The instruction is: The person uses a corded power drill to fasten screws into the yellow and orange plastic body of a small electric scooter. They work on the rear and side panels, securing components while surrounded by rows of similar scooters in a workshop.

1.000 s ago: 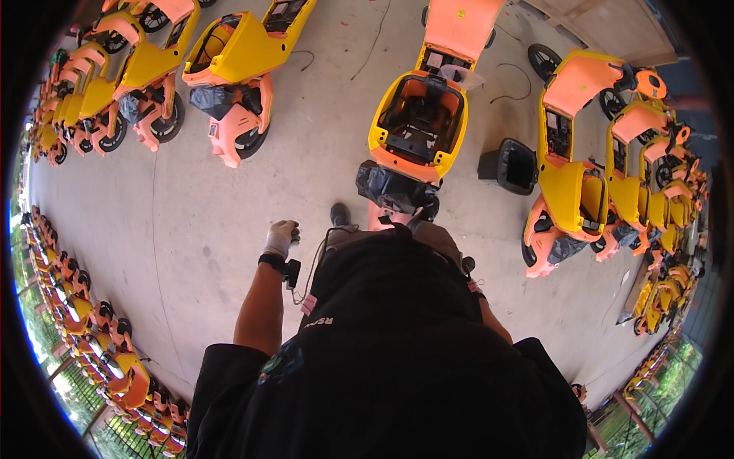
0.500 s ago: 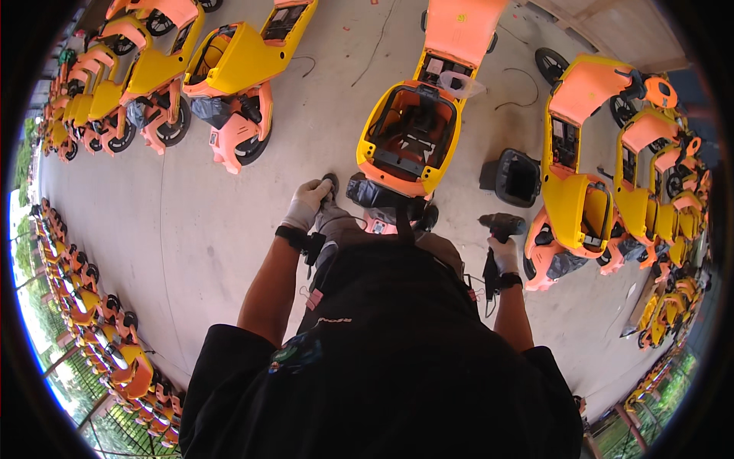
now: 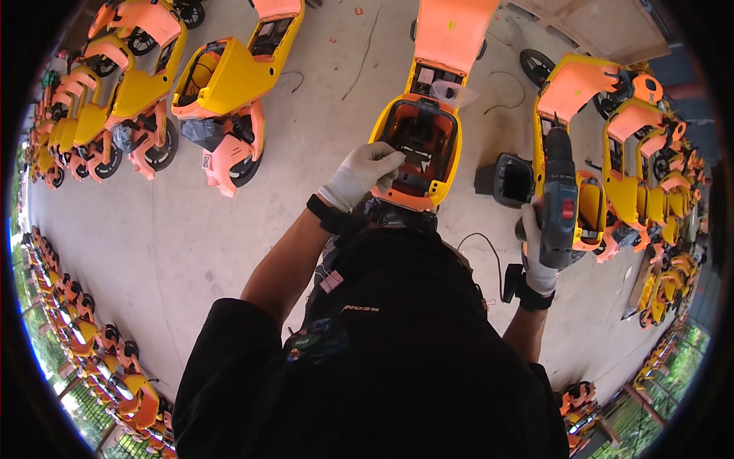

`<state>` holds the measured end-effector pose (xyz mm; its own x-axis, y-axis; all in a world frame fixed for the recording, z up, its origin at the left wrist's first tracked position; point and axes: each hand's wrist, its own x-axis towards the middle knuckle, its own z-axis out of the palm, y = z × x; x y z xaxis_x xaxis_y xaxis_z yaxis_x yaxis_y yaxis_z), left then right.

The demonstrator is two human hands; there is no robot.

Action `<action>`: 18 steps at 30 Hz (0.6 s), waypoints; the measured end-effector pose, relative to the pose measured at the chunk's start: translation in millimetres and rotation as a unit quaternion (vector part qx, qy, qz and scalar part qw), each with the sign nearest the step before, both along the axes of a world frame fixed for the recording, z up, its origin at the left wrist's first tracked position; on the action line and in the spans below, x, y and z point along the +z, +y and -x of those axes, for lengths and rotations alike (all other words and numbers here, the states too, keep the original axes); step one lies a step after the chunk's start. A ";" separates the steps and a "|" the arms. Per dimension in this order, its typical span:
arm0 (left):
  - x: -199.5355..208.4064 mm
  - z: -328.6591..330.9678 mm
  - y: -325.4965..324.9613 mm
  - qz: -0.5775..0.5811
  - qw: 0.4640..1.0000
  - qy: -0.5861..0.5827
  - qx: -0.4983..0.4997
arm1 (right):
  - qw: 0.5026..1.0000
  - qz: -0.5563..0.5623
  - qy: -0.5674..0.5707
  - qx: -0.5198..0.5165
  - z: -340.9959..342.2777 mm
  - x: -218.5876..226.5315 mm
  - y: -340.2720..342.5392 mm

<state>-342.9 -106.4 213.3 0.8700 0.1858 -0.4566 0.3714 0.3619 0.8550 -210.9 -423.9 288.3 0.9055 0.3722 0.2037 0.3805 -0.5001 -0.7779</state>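
My right hand [image 3: 538,256], in a white glove, grips a cordless drill [image 3: 559,200] raised with its bit pointing away from me. My left hand [image 3: 358,174], gloved too, is closed in a pinch over the near left edge of an open scooter body [image 3: 454,164]. Whatever sits between those fingertips, if anything, is too small to make out. That yellow and orange scooter stands right before me, its dark inner cavity [image 3: 419,145] exposed. Black plastic wrapping [image 3: 397,213] covers part of its near end.
An open black box [image 3: 513,180] rests on the concrete floor right of the scooter. Rows of similar scooters stand at the left [image 3: 229,76] and right [image 3: 623,172]. A thin dark cable [image 3: 523,90] lies on the floor beyond the box.
Both hands have come up from beside my legs. My left hand has moved right and forward to the scooter and pinched. The drill has risen and turned to point forward.
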 end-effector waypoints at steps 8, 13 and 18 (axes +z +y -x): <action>27.3 -19.8 -23.4 0.089 0.993 -0.075 0.011 | 0.997 0.018 0.051 0.050 24.0 24.3 19.5; 39.4 -20.9 -20.5 0.112 0.990 -0.081 -0.016 | 0.990 0.045 0.081 0.111 22.0 32.5 20.4; 31.5 -23.7 -19.2 0.140 0.985 -0.104 -0.016 | 0.965 0.002 0.222 0.142 26.4 21.3 12.6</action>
